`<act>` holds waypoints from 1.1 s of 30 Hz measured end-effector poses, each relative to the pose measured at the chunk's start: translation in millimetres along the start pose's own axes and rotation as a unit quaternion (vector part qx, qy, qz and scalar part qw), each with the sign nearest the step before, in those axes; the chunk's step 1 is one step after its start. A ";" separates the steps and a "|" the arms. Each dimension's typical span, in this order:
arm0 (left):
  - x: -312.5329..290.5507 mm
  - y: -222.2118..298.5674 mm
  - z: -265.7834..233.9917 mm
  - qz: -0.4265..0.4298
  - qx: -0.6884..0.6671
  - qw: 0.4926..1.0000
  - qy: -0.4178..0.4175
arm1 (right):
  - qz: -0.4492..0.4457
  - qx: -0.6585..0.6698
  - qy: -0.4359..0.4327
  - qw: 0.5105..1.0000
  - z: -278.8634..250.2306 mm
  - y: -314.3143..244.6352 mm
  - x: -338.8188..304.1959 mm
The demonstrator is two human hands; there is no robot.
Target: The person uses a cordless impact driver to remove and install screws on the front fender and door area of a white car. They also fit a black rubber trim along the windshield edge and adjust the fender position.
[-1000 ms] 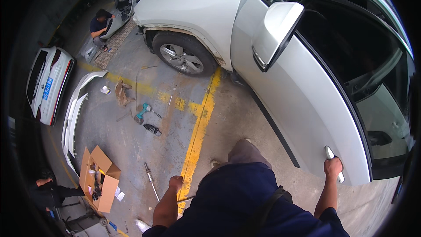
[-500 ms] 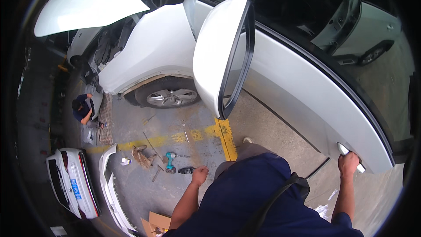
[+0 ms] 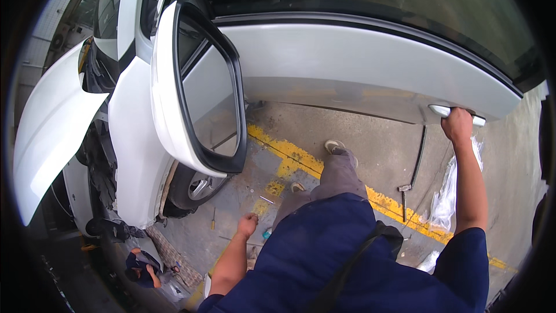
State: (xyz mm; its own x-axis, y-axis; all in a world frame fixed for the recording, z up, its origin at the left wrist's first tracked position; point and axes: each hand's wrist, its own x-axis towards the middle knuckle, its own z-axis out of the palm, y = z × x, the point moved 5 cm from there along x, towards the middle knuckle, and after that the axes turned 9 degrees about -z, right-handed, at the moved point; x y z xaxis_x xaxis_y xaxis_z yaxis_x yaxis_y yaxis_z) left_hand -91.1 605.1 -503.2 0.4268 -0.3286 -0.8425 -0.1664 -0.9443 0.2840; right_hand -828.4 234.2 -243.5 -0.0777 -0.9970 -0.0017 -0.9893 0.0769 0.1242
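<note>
My right hand [image 3: 457, 125] is wrapped round the white outer handle [image 3: 438, 110] of a car's front door [image 3: 370, 61], which stands swung out from the white car. My right arm is stretched out toward it. Low at my left side hangs my left hand [image 3: 248, 225], its fingers curled in a loose fist with nothing showing in them. It is apart from the car, below the large white side mirror [image 3: 164, 95]. The mirror's glass reflects the door's side.
The car's hood [image 3: 55, 130] is raised, near the front wheel [image 3: 197, 187]. A person [image 3: 142, 269] crouches at lower left. A long dark bar [image 3: 418, 153], clear plastic sheeting [image 3: 446, 188] and a yellow line [image 3: 385, 204] are on the floor.
My view has turned right, and the door has swung further out with my right hand still on its handle. My left hand stays low at my side.
</note>
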 end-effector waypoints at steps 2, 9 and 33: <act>20.7 10.3 -38.0 0.093 0.142 0.985 0.006 | 0.021 -0.002 -0.005 1.000 -5.1 -2.9 4.3; 7.9 71.8 -132.8 0.181 0.218 0.955 0.087 | 0.074 -0.021 0.027 0.997 -4.6 3.6 31.2; 177.6 545.9 -39.4 0.433 0.741 0.416 0.300 | -0.038 0.734 0.077 0.674 273.2 -665.0 38.6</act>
State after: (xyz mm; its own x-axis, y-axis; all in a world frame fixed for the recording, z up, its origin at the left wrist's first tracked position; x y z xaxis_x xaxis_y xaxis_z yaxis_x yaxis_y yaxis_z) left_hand -71.1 30.5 -479.7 -0.2928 -0.8990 -0.3257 -0.6643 0.4362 -0.6070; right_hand -207.3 147.7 -597.3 -0.1171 -0.9795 0.1642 -0.0556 -0.1586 -0.9858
